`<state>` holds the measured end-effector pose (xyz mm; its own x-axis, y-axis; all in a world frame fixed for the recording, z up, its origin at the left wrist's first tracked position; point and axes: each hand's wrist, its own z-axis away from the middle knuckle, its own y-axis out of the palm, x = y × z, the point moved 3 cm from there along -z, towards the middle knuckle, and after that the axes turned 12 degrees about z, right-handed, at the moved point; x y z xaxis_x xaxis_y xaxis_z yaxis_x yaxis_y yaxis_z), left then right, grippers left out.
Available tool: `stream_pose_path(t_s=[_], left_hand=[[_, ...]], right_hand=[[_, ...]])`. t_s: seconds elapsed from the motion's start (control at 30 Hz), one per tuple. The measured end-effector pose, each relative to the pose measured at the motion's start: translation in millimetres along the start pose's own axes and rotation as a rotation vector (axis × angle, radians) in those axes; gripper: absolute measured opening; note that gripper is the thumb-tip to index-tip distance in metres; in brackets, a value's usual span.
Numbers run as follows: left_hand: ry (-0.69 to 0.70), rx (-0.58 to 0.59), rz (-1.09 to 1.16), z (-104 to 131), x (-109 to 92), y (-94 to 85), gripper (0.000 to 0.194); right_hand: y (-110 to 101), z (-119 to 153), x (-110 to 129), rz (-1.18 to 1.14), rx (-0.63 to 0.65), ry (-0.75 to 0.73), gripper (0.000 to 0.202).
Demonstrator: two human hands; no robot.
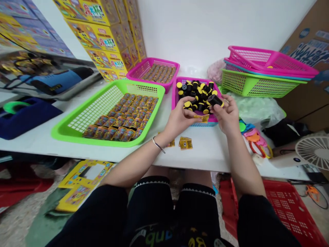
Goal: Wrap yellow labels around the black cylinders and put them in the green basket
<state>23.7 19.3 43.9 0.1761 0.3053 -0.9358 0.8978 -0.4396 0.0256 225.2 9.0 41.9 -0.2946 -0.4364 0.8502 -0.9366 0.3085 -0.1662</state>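
Observation:
My right hand [228, 115] is closed round a small black cylinder [215, 100] with a yellow end, tilted above the front right of a pink basket [174, 103]. Between the fingers of my left hand [181, 116] is a small yellow printed label [202, 118], a little apart from the cylinder. The pink basket holds many loose black pieces with yellow caps [196, 91]. On the white table below my hands lie more yellow labels [185, 143], some partly hidden by my left wrist.
A green basket [69, 135] at left holds rows of wrapped cylinders [123, 118]. Behind it stands another pink basket [177, 65] and stacked yellow boxes [102, 41]. Stacked baskets [259, 82], a fan [313, 151] and coloured bands [254, 139] are at right; a tape dispenser [33, 118] is far left.

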Motion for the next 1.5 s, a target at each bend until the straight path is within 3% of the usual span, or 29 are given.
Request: stream_pose_path(t_s=[0.1, 0.33, 0.53, 0.8, 1.0, 1.2, 1.33, 1.5], left_hand=[[0.028, 0.072, -0.099, 5, 8, -4.5, 0.072], [0.313, 0.167, -0.285, 5, 10, -7.0, 0.038], [0.318, 0.090, -0.266, 5, 9, -11.9, 0.047], [0.343, 0.117, -0.284, 5, 9, -10.0, 0.044], [0.294, 0.099, -0.180, 6, 3, -9.3, 0.052], [0.132, 0.030, 0.133, 9, 3, -5.5, 0.091], [0.189, -0.055, 0.375, 6, 9, -3.9, 0.110], [0.256, -0.108, 0.403, 6, 17, -0.1, 0.111]], right_hand=[[-3, 4, 7, 0.082, -0.027, -0.084, 0.059], [6, 14, 23, 0.205, 0.032, -0.136, 0.055], [9, 17, 22, 0.216, 0.061, -0.166, 0.046], [10, 16, 24, 0.183, 0.071, -0.154, 0.048], [12, 16, 26, 0.175, 0.105, -0.126, 0.045], [8, 16, 28, 0.140, 0.097, -0.170, 0.042], [13, 19, 27, 0.064, 0.045, -0.202, 0.039], [19, 24, 31, 0.027, -0.041, -0.245, 0.032]])
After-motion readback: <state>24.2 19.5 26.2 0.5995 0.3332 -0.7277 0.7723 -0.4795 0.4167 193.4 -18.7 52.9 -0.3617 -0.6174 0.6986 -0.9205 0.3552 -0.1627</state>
